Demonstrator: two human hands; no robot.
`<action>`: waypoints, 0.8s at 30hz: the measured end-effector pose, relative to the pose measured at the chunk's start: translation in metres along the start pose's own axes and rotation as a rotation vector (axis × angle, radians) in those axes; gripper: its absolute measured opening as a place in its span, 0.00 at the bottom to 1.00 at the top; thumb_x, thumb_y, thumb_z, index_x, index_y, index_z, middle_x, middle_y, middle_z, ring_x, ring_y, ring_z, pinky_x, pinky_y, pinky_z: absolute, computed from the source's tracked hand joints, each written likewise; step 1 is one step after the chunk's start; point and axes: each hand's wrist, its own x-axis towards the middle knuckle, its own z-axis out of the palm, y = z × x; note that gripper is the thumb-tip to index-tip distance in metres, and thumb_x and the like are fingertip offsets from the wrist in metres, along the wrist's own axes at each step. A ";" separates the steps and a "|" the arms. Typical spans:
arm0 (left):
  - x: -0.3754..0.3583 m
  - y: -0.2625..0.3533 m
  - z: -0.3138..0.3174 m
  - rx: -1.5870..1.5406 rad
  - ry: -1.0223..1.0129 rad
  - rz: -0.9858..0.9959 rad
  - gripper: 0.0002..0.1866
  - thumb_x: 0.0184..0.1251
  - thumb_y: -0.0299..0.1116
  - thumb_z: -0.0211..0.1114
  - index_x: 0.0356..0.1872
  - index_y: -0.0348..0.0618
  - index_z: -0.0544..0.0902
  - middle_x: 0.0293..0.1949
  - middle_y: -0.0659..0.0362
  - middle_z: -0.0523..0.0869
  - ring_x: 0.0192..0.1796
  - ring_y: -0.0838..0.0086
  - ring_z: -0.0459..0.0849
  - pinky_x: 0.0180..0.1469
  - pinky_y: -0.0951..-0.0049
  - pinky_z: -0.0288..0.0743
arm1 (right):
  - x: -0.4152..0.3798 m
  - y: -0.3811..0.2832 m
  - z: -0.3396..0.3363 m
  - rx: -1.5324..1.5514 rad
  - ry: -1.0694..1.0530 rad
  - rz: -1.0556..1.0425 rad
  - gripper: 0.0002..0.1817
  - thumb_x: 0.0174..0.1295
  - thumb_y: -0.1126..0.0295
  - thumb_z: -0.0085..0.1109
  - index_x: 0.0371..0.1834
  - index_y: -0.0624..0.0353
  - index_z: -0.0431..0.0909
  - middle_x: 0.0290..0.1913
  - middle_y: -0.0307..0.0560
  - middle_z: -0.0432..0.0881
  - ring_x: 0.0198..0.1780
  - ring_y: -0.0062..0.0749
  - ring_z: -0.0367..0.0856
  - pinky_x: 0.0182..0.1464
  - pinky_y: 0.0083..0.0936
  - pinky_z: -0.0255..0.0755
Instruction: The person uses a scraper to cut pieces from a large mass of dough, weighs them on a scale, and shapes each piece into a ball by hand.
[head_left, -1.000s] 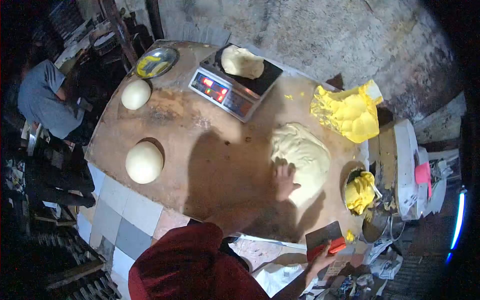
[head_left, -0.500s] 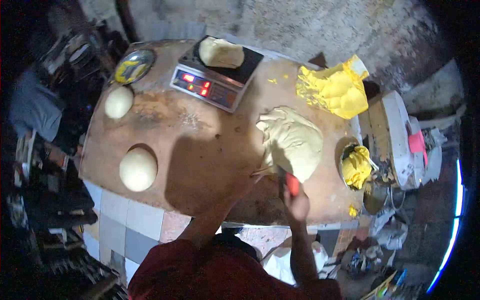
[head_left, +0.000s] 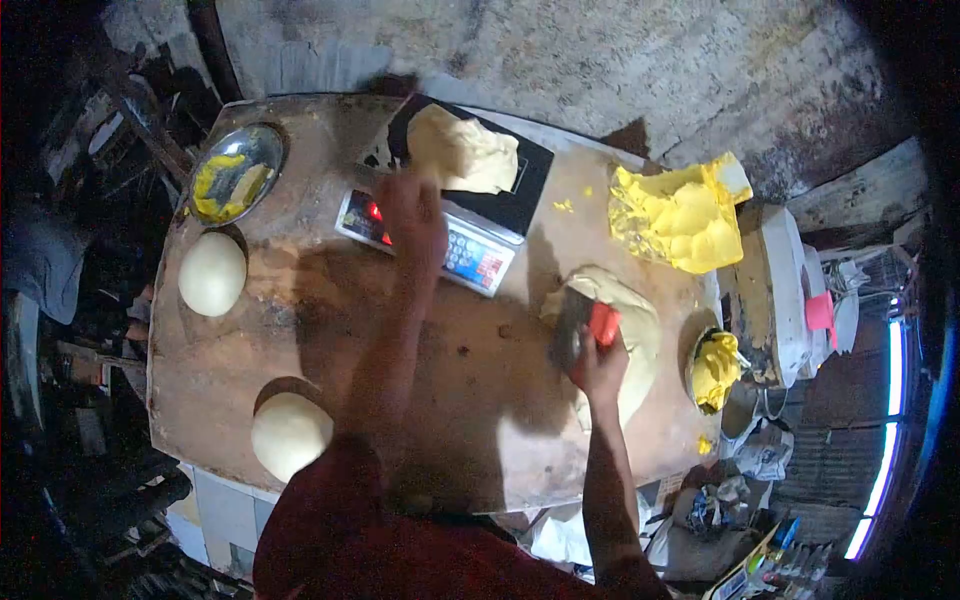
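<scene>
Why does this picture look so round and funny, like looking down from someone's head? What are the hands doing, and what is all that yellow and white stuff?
The camera sits on a person's head and looks down, so you see their own arms; the lens bends the edges round. There is no machine, just two bare hands. The left hand reaches out over a kitchen scale, right by a lump of dough lying on it. The right hand holds a scraper with a red grip against a big pile of dough. On the round table also lie two smooth dough balls, a metal plate with something yellow, a yellow heap on a wrapper and a small bowl of yellow stuff.
</scene>
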 end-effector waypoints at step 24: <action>-0.370 0.103 -0.091 -0.038 -0.184 -0.258 0.21 0.62 0.40 0.53 0.53 0.39 0.68 0.50 0.45 0.71 0.53 0.56 0.68 0.55 0.57 0.60 | -0.172 0.153 -0.218 0.425 0.288 0.421 0.18 0.54 0.63 0.63 0.41 0.63 0.70 0.29 0.39 0.75 0.29 0.23 0.72 0.32 0.21 0.69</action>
